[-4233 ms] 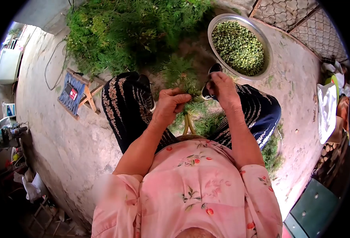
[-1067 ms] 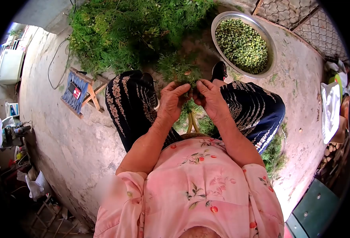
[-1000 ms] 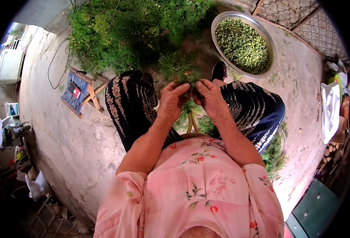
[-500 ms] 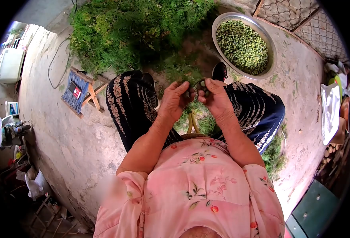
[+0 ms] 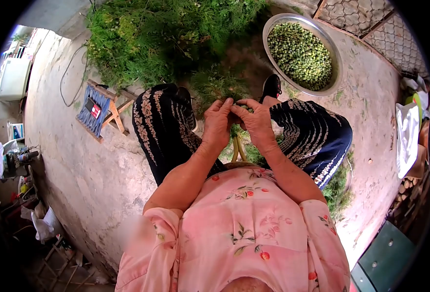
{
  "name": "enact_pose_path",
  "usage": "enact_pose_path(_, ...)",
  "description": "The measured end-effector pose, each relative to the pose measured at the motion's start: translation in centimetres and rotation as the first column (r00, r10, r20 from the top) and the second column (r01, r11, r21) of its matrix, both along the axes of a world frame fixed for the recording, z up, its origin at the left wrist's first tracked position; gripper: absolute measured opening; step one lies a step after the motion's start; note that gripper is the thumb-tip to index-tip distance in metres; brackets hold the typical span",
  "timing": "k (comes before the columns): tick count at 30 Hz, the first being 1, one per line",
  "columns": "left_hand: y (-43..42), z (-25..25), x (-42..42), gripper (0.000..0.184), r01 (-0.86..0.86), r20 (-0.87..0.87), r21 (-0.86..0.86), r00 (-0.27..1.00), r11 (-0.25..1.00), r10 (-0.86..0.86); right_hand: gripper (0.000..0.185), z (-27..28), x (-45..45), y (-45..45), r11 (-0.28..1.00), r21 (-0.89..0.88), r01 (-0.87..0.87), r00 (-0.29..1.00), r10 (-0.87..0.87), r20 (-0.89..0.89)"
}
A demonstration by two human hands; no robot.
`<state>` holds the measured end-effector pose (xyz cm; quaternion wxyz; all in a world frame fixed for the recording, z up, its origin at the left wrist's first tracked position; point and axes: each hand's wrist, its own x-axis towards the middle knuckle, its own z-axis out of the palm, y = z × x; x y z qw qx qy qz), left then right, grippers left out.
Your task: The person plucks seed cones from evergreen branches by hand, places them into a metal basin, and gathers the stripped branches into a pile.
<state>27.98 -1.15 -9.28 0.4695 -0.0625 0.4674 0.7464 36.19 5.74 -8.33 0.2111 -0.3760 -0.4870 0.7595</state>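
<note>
My left hand (image 5: 217,125) and my right hand (image 5: 256,124) meet between my knees, thumbs and fingertips close together. Both are closed, their fingers curled inward. A bit of green shows at the right fingers, but what they hold is mostly hidden. Just beyond the fingertips is a feathery green sprig (image 5: 219,87), and I cannot tell whether they touch it. A wide metal basin (image 5: 339,73) stands ahead to the right, holding many small green cones or seed pods (image 5: 300,56). Ahead to the left lies a large heap of leafy green branches (image 5: 142,44).
A small folding stool (image 5: 92,109) with a dark and red item on it stands to the left. Loose green bits lie on the concrete floor (image 5: 98,185). White bags (image 5: 406,138) and stacked wood line the right side. A dark green box (image 5: 387,253) is at lower right.
My hands have come together; half a second ago they were slightly apart with small dark green pieces in the fingers. The basin and branches shift slightly with the camera.
</note>
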Motion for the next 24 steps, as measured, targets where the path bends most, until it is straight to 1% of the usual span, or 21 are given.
enact_pose_path(1,-0.1,-0.1,0.0,0.011,0.000,0.001,0.000,1.000,1.000,0.000,0.023,0.0,-0.1,0.0,1.000,0.028,-0.013,1.000,0.013,0.015)
enact_pose_path(2,-0.1,-0.2,-0.1,0.011,0.011,-0.046,0.003,0.999,1.000,-0.011,0.023,0.1,0.1,0.3,1.000,0.028,-0.014,1.000,0.013,0.016)
enact_pose_path(3,-0.2,-0.2,-0.1,0.011,0.022,-0.092,0.006,0.996,1.000,-0.022,0.022,0.4,0.4,0.8,0.994,-0.038,-0.107,0.994,0.107,-0.002)
enact_pose_path(4,-0.2,-0.2,-0.3,0.011,0.020,-0.091,0.007,0.996,1.000,-0.019,0.021,0.6,0.8,1.3,0.974,-0.102,-0.201,0.980,0.199,-0.027)
enact_pose_path(5,-0.2,-0.1,-0.4,0.010,0.024,-0.090,0.033,0.996,0.999,-0.021,0.021,0.7,1.0,1.6,0.974,-0.102,-0.203,0.979,0.201,-0.026)
enact_pose_path(6,-0.2,0.0,-0.6,0.010,0.030,-0.089,0.059,0.996,0.998,-0.025,0.021,0.8,1.3,1.9,0.939,-0.264,-0.219,0.972,0.188,-0.138)
enact_pose_path(7,-0.1,0.1,-0.6,0.010,0.029,-0.089,0.061,0.996,0.998,-0.024,0.021,0.9,1.5,2.2,0.876,-0.414,-0.247,0.957,0.155,-0.245)
enact_pose_path(8,0.0,0.3,-0.6,0.009,0.043,-0.124,0.052,0.992,0.998,-0.036,0.020,0.7,1.6,2.5,0.854,-0.462,-0.237,0.963,0.144,-0.228)
enact_pose_path(9,0.1,0.3,-0.6,0.009,0.058,-0.158,0.044,0.986,0.997,-0.051,0.020,0.8,1.6,2.6,0.857,-0.459,-0.236,0.963,0.144,-0.227)
enact_pose_path(10,0.2,0.3,-0.6,0.009,0.060,-0.156,0.049,0.986,0.997,-0.051,0.020,1.3,1.6,2.6,0.861,-0.472,-0.190,0.964,0.072,-0.257)
enact_pose_path(11,0.3,0.2,-0.7,0.008,0.028,-0.104,0.025,0.994,0.999,-0.025,0.019,1.7,1.6,2.8,0.862,-0.485,-0.145,0.959,0.002,-0.284)
enact_pose_path(12,0.4,0.1,-0.7,0.007,-0.001,-0.052,-0.002,0.999,1.000,0.001,0.018,2.0,1.7,3.2,0.874,-0.467,-0.134,0.959,-0.005,-0.284)
enact_pose_path(13,0.4,0.3,-0.7,0.007,0.000,-0.050,0.002,0.999,1.000,0.000,0.018,2.2,1.9,3.4,0.876,-0.464,-0.132,0.959,-0.005,-0.283)
enact_pose_path(16,0.2,0.7,-0.9,0.009,0.009,-0.093,0.047,0.996,0.999,-0.005,0.018,2.5,2.3,3.7,0.872,-0.480,-0.094,0.967,-0.034,-0.251)
enact_pose_path(18,0.0,0.5,-1.3,0.009,0.026,-0.131,-0.023,0.991,0.999,-0.029,0.019,2.2,2.6,3.7,0.860,-0.509,-0.032,0.973,-0.089,-0.212)
enact_pose_path(22,-0.2,0.7,-1.1,0.011,0.050,-0.165,0.002,0.985,0.999,-0.049,0.019,1.7,2.6,3.5,0.859,-0.508,-0.057,0.962,-0.089,-0.258)
enact_pose_path(24,-0.1,0.6,-1.1,0.012,0.044,-0.123,-0.142,0.990,0.989,-0.062,0.018,2.0,2.6,3.5,0.860,-0.498,0.112,0.971,-0.202,-0.130)
